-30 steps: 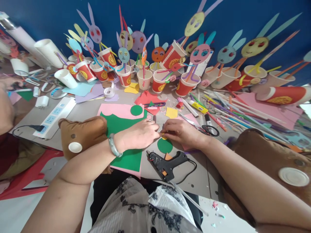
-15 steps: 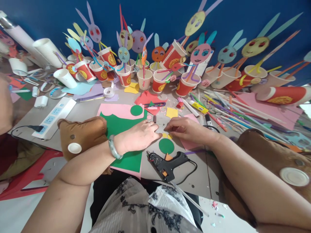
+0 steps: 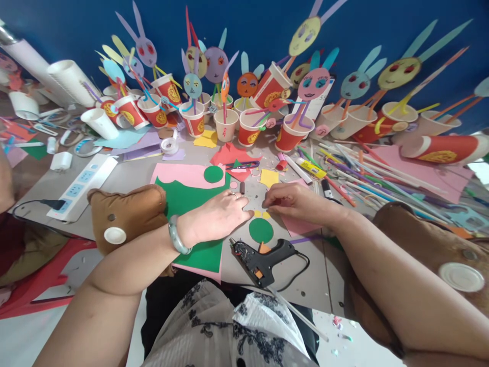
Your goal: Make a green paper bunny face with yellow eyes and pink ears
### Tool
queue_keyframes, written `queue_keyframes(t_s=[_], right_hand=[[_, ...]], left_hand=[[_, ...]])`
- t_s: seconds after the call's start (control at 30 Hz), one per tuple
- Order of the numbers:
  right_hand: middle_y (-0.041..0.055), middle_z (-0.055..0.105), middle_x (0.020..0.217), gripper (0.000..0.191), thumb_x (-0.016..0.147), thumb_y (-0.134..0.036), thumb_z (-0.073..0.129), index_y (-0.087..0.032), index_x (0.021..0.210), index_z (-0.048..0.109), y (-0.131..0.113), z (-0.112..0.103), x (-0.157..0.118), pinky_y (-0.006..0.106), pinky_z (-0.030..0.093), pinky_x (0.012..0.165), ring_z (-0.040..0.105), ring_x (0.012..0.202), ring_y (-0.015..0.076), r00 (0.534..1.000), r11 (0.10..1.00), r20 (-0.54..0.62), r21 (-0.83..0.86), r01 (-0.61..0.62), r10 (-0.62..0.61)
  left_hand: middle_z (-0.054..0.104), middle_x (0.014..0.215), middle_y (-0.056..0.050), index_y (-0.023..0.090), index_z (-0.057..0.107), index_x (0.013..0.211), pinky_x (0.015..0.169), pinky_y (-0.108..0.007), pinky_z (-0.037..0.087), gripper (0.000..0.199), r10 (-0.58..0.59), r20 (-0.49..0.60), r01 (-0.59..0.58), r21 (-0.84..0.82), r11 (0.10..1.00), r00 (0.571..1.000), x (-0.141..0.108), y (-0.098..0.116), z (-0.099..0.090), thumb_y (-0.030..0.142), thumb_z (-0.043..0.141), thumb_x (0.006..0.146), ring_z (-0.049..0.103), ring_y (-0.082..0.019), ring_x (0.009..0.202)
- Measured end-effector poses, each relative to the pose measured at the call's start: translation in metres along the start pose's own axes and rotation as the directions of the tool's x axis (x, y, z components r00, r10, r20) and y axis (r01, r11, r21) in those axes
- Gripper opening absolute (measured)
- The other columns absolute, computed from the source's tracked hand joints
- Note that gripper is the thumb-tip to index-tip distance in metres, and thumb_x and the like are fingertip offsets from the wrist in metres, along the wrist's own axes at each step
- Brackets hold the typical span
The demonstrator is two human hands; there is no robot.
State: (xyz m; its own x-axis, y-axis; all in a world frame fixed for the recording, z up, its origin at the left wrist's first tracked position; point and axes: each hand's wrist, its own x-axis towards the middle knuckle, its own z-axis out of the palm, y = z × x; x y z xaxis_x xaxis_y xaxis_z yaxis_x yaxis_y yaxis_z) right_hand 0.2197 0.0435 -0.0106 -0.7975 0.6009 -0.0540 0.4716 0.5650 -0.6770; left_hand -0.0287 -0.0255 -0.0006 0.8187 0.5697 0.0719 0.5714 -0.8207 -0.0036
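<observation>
Small yellow paper pieces (image 3: 262,214) lie on the table just above a green paper circle (image 3: 261,231). My left hand (image 3: 225,211) rests palm down over the edge of the green sheet (image 3: 202,255), its thumb tip beside the yellow pieces; its fingers are partly bent and apart, with nothing seen in them. On the other side, my right hand (image 3: 288,202) has its fingers curled together close to the yellow pieces; what they hold, if anything, is hidden. A black glue gun (image 3: 263,260) lies below the green circle.
Paper cups (image 3: 250,127) with rabbit-faced figures line the back. Loose sticks (image 3: 367,178) are heaped at the right. A power strip (image 3: 82,188) and a brown cushion (image 3: 128,216) are left; another cushion (image 3: 424,250) is right. Someone's arm (image 3: 5,178) shows at the far left.
The view has shifted slightly. Both hands stay almost in place beside the yellow pieces. The other person's arm at the far left has moved back toward the edge.
</observation>
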Motion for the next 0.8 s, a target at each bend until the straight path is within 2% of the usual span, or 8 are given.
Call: queue_keyframes(t_s=[0.33,0.57,0.8], right_hand=[[0.0045,0.069,0.083,0.017,0.087,-0.034,0.061,-0.022,0.083,0.073,0.0002,-0.0003,-0.0001,0.035,0.051,0.078,0.061,0.08,0.0199,0.998,0.999,0.034,0.0,-0.051,0.051],[0.004,0.068,0.081,0.012,0.084,-0.03,0.063,-0.022,0.081,0.072,0.0012,0.0043,0.0014,0.033,0.05,0.076,0.061,0.079,0.0194,0.998,0.998,-0.002,-0.011,-0.069,0.068],[0.0049,0.068,0.081,0.017,0.083,-0.035,0.063,-0.021,0.079,0.073,0.0053,0.0088,0.0035,0.033,0.047,0.075,0.061,0.078,0.0196,0.995,0.995,-0.014,0.022,-0.099,0.1]], left_hand=[[0.061,0.091,-0.007,0.018,0.07,0.11,0.083,-0.037,0.044,0.027,0.01,0.006,-0.01,0.037,0.999,1.0,-0.0002,-0.0013,-0.001,0.013,0.046,0.099,0.059,-0.022,0.09],[0.061,0.091,-0.007,0.018,0.07,0.111,0.082,-0.037,0.044,0.027,0.007,0.043,-0.009,0.056,0.998,0.999,0.0013,-0.0015,-0.0034,0.013,0.046,0.099,0.059,-0.022,0.089],[0.06,0.092,-0.008,0.019,0.07,0.113,0.083,-0.038,0.044,0.027,0.012,0.056,-0.015,0.053,0.998,0.998,0.0016,-0.0035,-0.0015,0.016,0.046,0.1,0.058,-0.024,0.091]])
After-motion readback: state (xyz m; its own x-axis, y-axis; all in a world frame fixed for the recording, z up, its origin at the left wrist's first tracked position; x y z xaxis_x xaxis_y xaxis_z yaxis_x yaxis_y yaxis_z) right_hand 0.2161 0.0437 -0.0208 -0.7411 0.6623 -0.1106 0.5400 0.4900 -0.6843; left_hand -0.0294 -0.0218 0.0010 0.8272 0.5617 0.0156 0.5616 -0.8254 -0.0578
